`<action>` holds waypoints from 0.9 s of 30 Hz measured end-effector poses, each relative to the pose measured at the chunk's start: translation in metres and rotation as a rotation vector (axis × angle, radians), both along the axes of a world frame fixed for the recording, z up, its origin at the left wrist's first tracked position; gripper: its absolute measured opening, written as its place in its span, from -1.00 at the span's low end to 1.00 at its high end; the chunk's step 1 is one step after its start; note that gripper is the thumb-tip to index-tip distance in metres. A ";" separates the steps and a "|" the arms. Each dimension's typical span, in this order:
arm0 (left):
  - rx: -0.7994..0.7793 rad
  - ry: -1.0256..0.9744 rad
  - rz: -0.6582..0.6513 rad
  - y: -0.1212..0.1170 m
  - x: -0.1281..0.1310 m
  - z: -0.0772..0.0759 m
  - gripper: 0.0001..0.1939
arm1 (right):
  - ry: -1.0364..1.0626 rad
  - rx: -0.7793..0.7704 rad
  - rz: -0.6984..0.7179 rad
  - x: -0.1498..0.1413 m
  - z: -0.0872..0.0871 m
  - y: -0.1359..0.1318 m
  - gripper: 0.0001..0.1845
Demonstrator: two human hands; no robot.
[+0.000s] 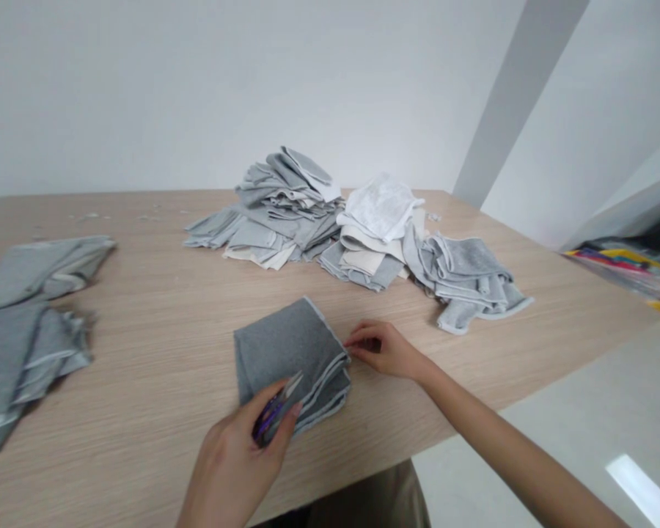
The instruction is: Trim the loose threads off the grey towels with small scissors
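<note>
A folded grey cloth [286, 348] with pale stitched edges lies on the wooden table [159, 308] in front of me. My left hand [236, 458] is closed around small purple-handled scissors [278, 407], whose blades rest on the cloth's near edge. My right hand [382, 348] pinches at the cloth's right corner with curled fingers; what is between the fingertips is too small to make out.
A heap of grey, white and cream cloths [330, 224] lies at the back of the table. Flat grey cloths [27, 323] are stacked at the left edge. Colourful items [632, 268] sit on a surface at far right. The table's near edge runs just below my hands.
</note>
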State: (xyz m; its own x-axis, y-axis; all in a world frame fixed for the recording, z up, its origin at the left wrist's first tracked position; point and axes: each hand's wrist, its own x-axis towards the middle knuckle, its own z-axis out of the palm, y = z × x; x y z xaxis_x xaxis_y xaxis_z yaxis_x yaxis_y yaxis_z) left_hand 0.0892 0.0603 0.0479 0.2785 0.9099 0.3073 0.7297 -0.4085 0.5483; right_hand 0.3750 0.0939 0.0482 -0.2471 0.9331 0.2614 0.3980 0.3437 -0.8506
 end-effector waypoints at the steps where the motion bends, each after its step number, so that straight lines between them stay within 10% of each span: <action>1: -0.009 0.018 -0.010 0.000 0.004 0.002 -0.68 | 0.007 -0.006 0.012 0.000 0.000 0.000 -0.80; 27: -0.121 0.216 -0.012 0.010 0.044 0.002 -0.82 | 0.031 0.022 0.047 -0.005 0.002 0.000 -0.80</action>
State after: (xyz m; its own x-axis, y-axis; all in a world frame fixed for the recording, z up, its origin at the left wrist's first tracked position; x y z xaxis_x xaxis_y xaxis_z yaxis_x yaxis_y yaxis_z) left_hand 0.1331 0.0700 0.0498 0.3365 0.9329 0.1286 0.8309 -0.3583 0.4257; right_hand 0.3704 0.0937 0.0503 -0.2822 0.9146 0.2896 0.3544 0.3799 -0.8545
